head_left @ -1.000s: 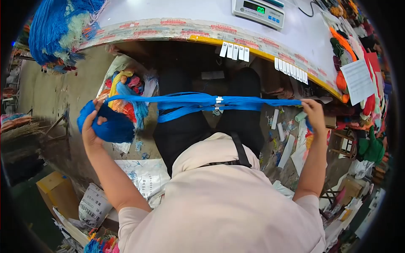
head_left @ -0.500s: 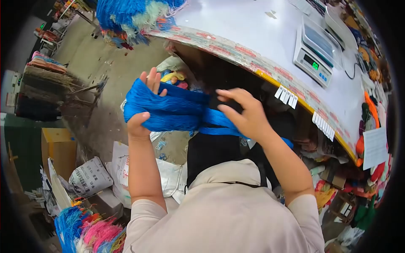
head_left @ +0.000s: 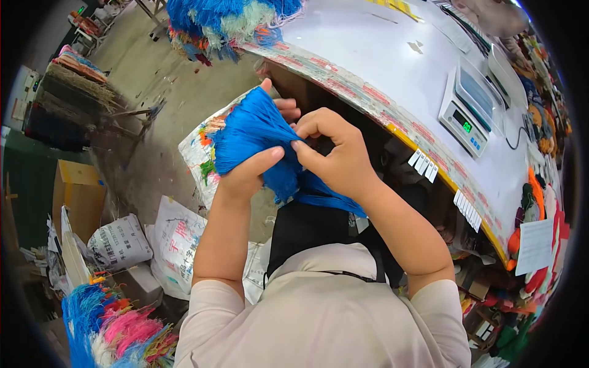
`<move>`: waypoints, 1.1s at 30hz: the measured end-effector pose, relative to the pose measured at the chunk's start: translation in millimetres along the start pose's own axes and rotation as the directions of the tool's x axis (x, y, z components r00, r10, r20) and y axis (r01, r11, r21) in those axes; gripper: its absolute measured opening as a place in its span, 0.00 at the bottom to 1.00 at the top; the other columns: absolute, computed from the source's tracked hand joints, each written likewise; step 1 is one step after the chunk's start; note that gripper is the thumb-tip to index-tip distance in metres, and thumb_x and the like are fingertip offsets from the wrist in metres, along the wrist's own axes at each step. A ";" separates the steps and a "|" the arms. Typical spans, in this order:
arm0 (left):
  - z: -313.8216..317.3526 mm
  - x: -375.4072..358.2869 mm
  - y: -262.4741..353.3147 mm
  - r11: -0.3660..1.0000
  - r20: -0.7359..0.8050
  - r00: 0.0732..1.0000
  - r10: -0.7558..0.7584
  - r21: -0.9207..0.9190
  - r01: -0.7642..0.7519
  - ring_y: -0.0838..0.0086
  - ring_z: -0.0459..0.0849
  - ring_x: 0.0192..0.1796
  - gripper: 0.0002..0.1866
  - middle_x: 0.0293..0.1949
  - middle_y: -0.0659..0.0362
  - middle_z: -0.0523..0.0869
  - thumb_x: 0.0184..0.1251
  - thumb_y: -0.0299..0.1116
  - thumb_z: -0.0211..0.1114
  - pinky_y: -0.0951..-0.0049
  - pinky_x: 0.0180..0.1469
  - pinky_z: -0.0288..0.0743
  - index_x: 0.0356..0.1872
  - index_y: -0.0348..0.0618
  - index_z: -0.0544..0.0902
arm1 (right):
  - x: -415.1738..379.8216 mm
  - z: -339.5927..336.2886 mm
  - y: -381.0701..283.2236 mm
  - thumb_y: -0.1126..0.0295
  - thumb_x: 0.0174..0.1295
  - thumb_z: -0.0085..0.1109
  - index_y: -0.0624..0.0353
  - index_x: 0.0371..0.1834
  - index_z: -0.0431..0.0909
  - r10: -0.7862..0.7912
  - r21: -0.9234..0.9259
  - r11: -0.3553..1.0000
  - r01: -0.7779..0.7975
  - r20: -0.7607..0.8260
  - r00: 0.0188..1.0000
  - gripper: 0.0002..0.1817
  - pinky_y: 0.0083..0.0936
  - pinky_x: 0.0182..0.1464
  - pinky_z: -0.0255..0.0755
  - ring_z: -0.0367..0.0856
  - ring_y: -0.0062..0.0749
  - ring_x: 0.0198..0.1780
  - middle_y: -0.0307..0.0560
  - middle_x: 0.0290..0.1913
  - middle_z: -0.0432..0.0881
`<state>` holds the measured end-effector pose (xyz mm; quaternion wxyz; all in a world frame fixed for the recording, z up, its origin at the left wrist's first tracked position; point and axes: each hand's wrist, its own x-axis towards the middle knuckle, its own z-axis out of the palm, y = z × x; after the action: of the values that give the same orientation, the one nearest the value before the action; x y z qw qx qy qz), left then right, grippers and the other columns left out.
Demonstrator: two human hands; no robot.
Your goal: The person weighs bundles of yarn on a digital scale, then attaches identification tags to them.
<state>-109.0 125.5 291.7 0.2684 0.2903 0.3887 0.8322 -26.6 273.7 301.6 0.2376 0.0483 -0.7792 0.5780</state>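
A hank of blue yarn (head_left: 251, 132) is spread over my left hand (head_left: 248, 172). The thumb lies across the front of the strands, while the fingertips show beyond their far side. My right hand (head_left: 334, 147) pinches the strands between thumb and bent fingers, where the fan of yarn narrows. Below that pinch, the rest of the hank hangs down over the dark cloth on my lap (head_left: 307, 233). The palm of my left hand is hidden by the yarn.
A white table (head_left: 362, 55) runs along the right, carrying a digital scale (head_left: 464, 116) and a multicoloured yarn pile (head_left: 227, 24). White labels (head_left: 423, 164) hang on its edge. Another yarn bundle (head_left: 123, 325), a cardboard box (head_left: 76, 190) and white sacks (head_left: 178, 239) are at lower left.
My right hand has moved left and now pinches the yarn. My left hand has shifted right, and the yarn over it has gone from a wide loop to a gathered fan.
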 end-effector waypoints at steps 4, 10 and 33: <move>-7.2 -3.5 -1.7 0.976 -0.082 0.993 0.080 0.211 -0.061 0.76 0.78 0.47 0.41 0.51 0.55 0.80 0.53 0.21 0.64 0.72 0.56 0.69 0.71 0.31 0.59 | 0.0 0.3 -2.7 0.80 0.55 0.58 0.62 0.34 0.73 0.144 0.219 0.962 -0.162 0.095 0.985 0.06 0.20 0.44 0.70 0.75 0.21 0.36 0.41 0.37 0.78; -5.9 -6.0 7.0 0.994 -0.090 0.996 0.020 0.113 -0.010 0.77 0.78 0.44 0.39 0.40 0.59 0.80 0.50 0.22 0.64 0.74 0.55 0.69 0.68 0.28 0.63 | 22.2 -9.3 -7.2 0.70 0.61 0.56 0.59 0.37 0.73 0.493 0.472 0.671 -0.572 0.293 0.819 0.06 0.13 0.32 0.62 0.69 0.13 0.30 0.36 0.28 0.78; -155.3 -125.7 41.8 0.726 -0.391 0.906 0.160 -0.575 -0.377 0.84 0.65 0.14 0.12 0.17 0.68 0.67 0.76 0.40 0.51 0.78 0.27 0.62 0.32 0.45 0.73 | 206.2 -413.7 -83.3 0.63 0.70 0.45 0.48 0.17 0.62 0.513 0.773 0.618 -0.147 -0.255 0.820 0.19 0.26 0.19 0.50 0.56 0.22 0.16 0.31 0.13 0.62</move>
<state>-139.2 -58.4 208.6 0.1602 0.0989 0.0735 0.9794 -49.4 669.7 553.1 0.2589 -0.1470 -0.4032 0.8654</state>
